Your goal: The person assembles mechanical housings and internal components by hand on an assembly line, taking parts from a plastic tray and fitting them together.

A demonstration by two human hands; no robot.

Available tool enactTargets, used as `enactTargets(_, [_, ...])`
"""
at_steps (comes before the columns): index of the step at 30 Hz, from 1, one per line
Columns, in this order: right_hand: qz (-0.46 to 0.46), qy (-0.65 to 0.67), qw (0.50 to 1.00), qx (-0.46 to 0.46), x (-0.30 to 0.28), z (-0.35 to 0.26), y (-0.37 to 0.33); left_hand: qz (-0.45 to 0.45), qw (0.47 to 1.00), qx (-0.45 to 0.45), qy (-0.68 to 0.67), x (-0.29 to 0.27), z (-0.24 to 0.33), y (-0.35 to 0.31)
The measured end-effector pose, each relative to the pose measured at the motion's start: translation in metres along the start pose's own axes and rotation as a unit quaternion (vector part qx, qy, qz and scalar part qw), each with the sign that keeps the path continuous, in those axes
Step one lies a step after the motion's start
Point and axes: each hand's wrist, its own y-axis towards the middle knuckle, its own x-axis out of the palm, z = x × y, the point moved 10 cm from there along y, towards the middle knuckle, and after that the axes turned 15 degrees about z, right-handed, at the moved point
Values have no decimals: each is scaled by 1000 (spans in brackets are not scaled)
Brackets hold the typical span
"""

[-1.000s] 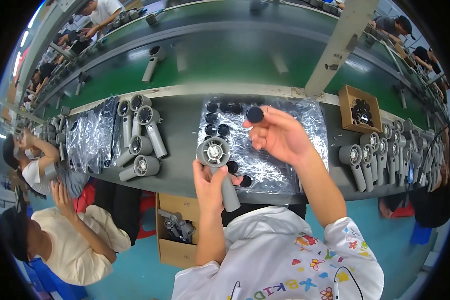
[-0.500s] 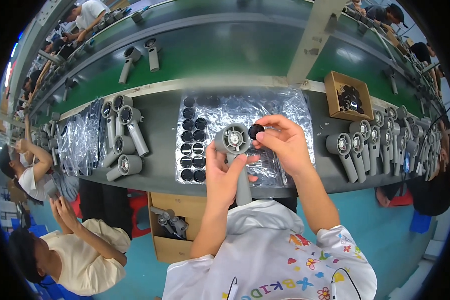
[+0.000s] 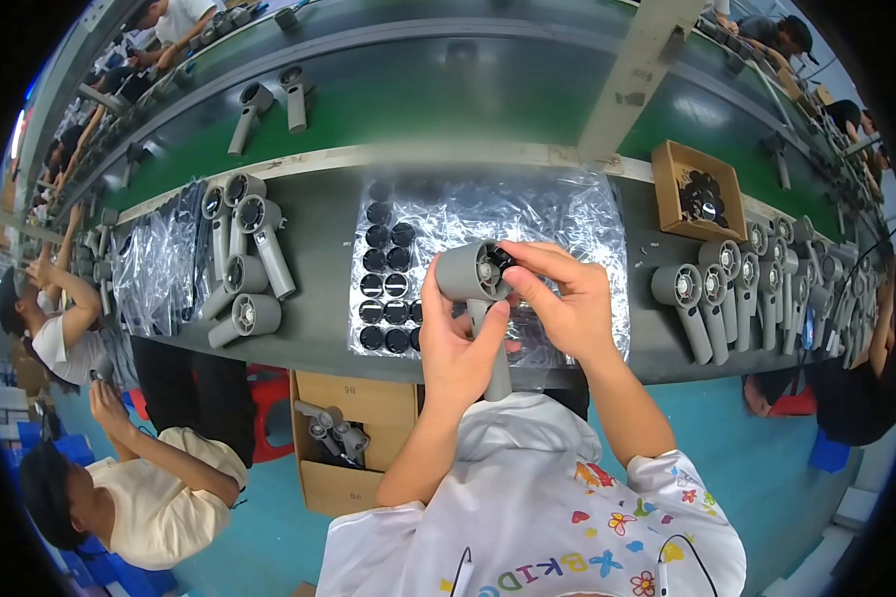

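A grey handheld fan point(image 3: 457, 276) is gripped in my left hand point(image 3: 455, 356), its round head turned toward the right and its handle pointing down at me. Pinched between the thumb and fingers of my right hand point(image 3: 575, 303) is a small black round cap point(image 3: 502, 258), held against the opening of the fan head. Whether the cap sits inside the opening, I cannot tell. Beneath both hands lies a shiny clear plastic sheet point(image 3: 558, 207), with rows of black round caps point(image 3: 397, 259) along its left side.
Several grey fans point(image 3: 266, 244) lie at the left by a stack of plastic bags point(image 3: 159, 264); more grey fans point(image 3: 689, 308) crowd the right. A cardboard box point(image 3: 667, 204) holds black parts. Beyond runs a green conveyor point(image 3: 388, 119). Below the table stands another carton point(image 3: 343, 488). A co-worker point(image 3: 164, 507) sits left.
My left hand has tilted the fan head so its opening faces more to the right. The right hand has brought the black cap from beside the head up against that opening.
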Motion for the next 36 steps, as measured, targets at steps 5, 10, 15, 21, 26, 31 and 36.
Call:
enactTargets(5, [34,96,994,30,1,11,-1,3,1000,21,11,-3,3,1])
enactTargets(10, [26,94,994,39,5,12,-3,14,999,39,30,-7,8,1])
enactTargets(15, [44,117,990,66,7,18,-5,22,997,59,42,-7,17,2])
enactTargets(21, [21,83,996,6,9,10,-5,33,996,68,57,-11,22,3])
enactTargets(26, [-48,23,997,-48,15,-1,-4,10,998,43,37,-12,21,3])
enactTargets(31, [-57,-11,996,-68,16,-9,-6,7,999,29,28,-13,21,3])
enactTargets(36, [-71,-41,992,-96,18,-14,-7,7,999,26,30,-15,23,4])
